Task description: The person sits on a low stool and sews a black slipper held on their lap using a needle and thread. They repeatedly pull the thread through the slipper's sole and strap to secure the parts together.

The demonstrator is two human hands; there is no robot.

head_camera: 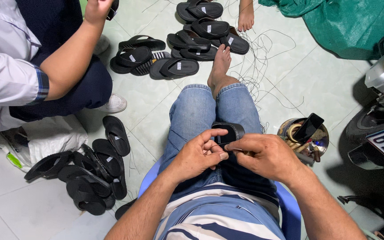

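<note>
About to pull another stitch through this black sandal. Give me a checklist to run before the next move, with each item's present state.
1. Black sandal steady on the lap: ok, wedged between the thighs.
2. Left hand on the work: ok, fingers curled at the sandal's edge.
3. Right hand pinching the needle: ok.
4. Thread loaded: cannot tell, too fine to see.
5. Metal tin of tools near the right knee: ok.
6. Loose threads clear of the foot: not ok, they lie beside it.
</note>
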